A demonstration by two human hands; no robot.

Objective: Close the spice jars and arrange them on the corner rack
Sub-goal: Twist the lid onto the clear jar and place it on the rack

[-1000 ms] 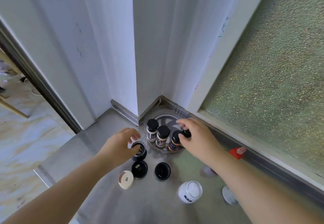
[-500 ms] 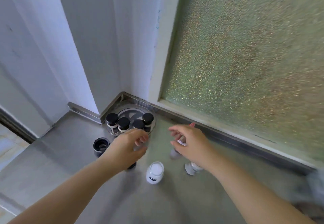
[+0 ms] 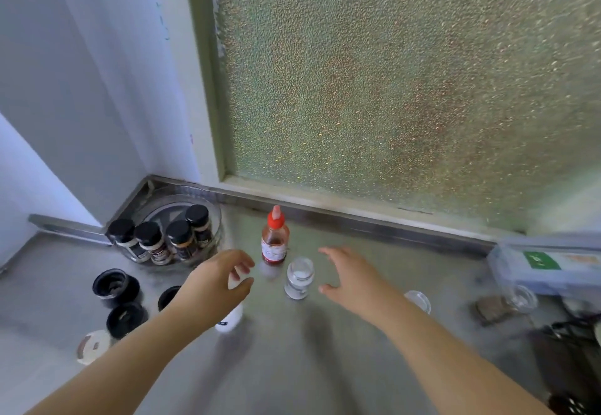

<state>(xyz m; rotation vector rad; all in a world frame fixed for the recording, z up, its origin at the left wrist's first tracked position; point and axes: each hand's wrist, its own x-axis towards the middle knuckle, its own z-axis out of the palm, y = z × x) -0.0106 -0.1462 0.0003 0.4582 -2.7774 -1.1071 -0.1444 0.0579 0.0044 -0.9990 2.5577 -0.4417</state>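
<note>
Both the left hand (image 3: 216, 287) and right hand (image 3: 349, 279) are spread open and empty. The clear jar (image 3: 299, 278) between them is best gripped low and steadied before its lid (image 3: 418, 300) is fitted.

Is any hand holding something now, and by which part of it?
Nothing is held. The left hand and right hand hover open on either side of the clear jar.
</note>
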